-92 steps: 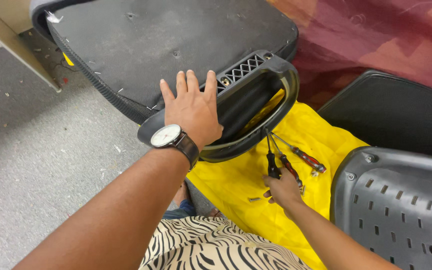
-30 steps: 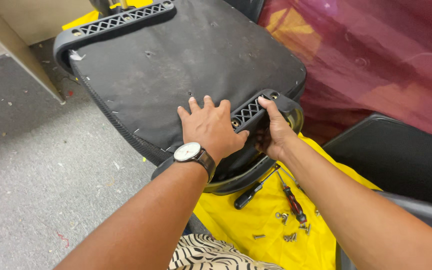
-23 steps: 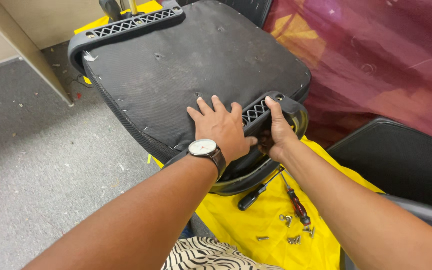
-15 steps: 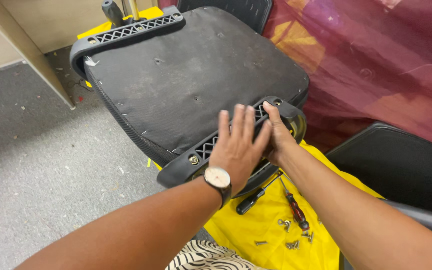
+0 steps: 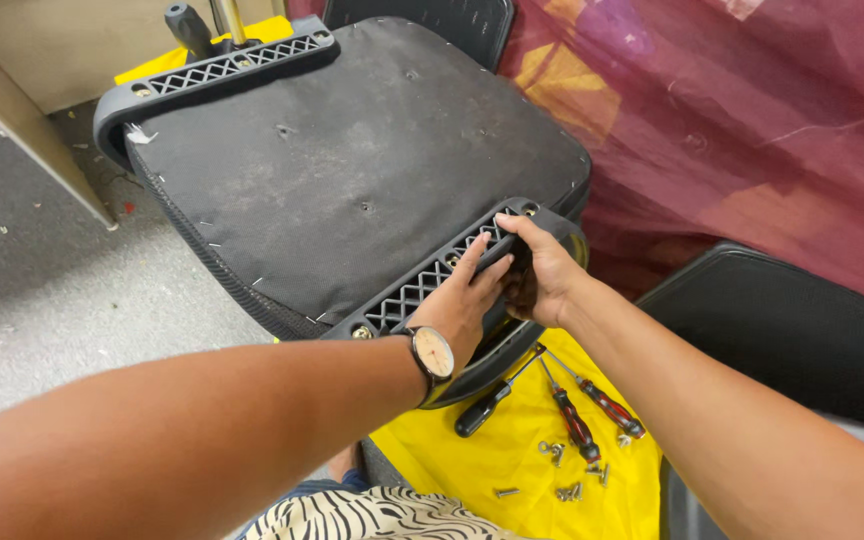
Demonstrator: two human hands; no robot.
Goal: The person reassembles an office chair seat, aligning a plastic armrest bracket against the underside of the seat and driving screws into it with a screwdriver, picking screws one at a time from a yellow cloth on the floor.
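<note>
No packages, labels, signs or screens in view (watch dial is not a screen).

Both arms are bare. A wristwatch [image 5: 434, 352] with a pale round dial and dark strap is worn on the left wrist. Zebra-striped fabric [image 5: 372, 515], probably clothing, is seen at 6 o'clock.

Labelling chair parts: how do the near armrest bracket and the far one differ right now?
Near bracket has both hands on it: left hand lies along its lattice, right hand grips its end. Far bracket is untouched. Near bracket slopes up to the right across the seat edge; far bracket lies closer to level along the opposite edge, one end curving down. Both are black plastic bars with diamond-lattice cutouts, sitting on the upturned seat base.
</note>
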